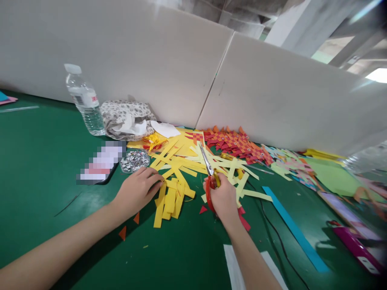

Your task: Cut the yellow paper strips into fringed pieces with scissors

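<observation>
Green tabletop (181,257) underlies two hands (137,189) (223,197), one holding one pair of scissors (211,170)

Pale panels (136,52) — seamed — back a green table (45,161).

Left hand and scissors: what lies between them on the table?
In the head view, yellow paper strips lie nearest the left hand; then comes a narrow, mostly bare patch of green tabletop before the scissors.
</observation>
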Motion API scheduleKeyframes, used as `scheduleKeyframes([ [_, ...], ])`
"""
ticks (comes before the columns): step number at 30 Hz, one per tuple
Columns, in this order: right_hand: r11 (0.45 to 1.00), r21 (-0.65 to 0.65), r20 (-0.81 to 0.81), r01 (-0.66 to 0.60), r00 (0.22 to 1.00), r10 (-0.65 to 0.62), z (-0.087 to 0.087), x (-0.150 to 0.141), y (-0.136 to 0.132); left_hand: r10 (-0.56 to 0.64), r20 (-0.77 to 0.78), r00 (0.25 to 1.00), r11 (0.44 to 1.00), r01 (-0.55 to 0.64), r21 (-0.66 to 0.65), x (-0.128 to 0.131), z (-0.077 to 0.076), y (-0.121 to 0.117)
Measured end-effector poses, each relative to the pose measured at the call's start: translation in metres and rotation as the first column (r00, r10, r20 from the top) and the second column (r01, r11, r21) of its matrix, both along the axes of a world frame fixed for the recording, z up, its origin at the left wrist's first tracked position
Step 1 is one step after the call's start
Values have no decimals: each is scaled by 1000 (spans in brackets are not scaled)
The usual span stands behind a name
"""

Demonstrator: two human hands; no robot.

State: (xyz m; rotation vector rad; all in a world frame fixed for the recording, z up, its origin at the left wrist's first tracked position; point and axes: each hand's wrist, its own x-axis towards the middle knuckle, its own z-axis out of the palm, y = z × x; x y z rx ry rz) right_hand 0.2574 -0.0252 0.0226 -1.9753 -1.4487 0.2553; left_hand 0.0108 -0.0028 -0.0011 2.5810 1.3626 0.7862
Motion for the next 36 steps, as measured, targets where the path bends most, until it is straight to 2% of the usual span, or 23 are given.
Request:
scheduleKeyframes([
  [3,998,-25,-80,-57,995,55,1,-9,-3,17,-73,997,997,-11,80,0,-6,4],
  [6,991,-71,-203,-117,974,101,3,-17,-7,24,-137,990,996,-12,86,0,-9,7],
  [12,971,-124,-457,-205,880,127,-2,-18,-7,12,-161,987,994,7,112,-1,-4,6],
  [17,976,-107,-426,-189,896,127,-5,-16,-8,133,-210,969,965,-78,250,-1,-3,6],
  [19,976,-108,-407,-189,904,130,-6,-17,-9,166,-249,954,958,-96,269,-2,-4,7],
  [23,974,-104,-408,-201,902,142,-8,-20,-10,169,-285,943,963,-96,253,-7,-3,12],
  [32,971,-116,-415,-207,899,142,-8,-20,-10,121,-246,962,973,-66,219,-10,-4,15],
  [34,968,-122,-398,-220,904,155,-7,-20,-11,118,-196,973,978,-80,192,-10,-1,15],
  [36,968,-114,-359,-225,917,171,-3,-21,-12,121,-63,991,985,-112,135,-8,5,12],
])
